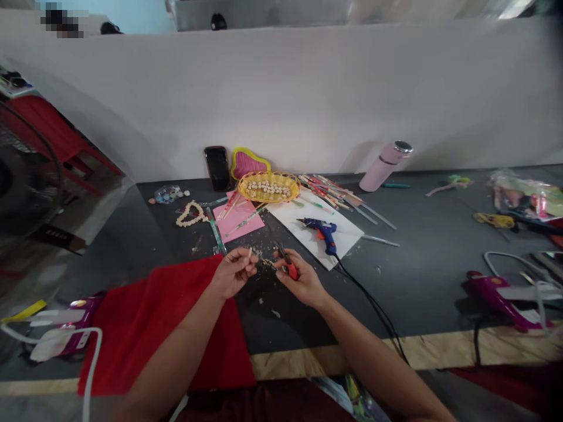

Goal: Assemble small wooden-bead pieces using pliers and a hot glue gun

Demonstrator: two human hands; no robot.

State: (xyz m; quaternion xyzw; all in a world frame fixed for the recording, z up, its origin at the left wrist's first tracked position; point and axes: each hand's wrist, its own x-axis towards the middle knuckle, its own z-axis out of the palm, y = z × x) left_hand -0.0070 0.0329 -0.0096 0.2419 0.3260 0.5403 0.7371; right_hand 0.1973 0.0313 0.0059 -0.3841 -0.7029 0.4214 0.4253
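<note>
Between the fingertips of my left hand (237, 271) a short pale wooden stick (250, 253) stands up. My right hand (305, 282) is closed around red-handled cutting pliers (292, 267), their dark jaws pointing away from me and up to the left. Small pale cut pieces (266, 264) lie on the dark table between the hands. Just beyond my right hand a blue glue gun (324, 230) rests on a white sheet (290, 220). A pink paper (246, 227) with chopsticks on it lies beyond my left hand.
A yellow basket (244, 193) holds small pale pieces. A heart-shaped piece (190, 214) lies left of it. Red cloth (176, 305) is under my left forearm. A phone (217, 168) and pink bottle (380, 170) stand near the wall. The glue gun's cord (373, 302) crosses the right side.
</note>
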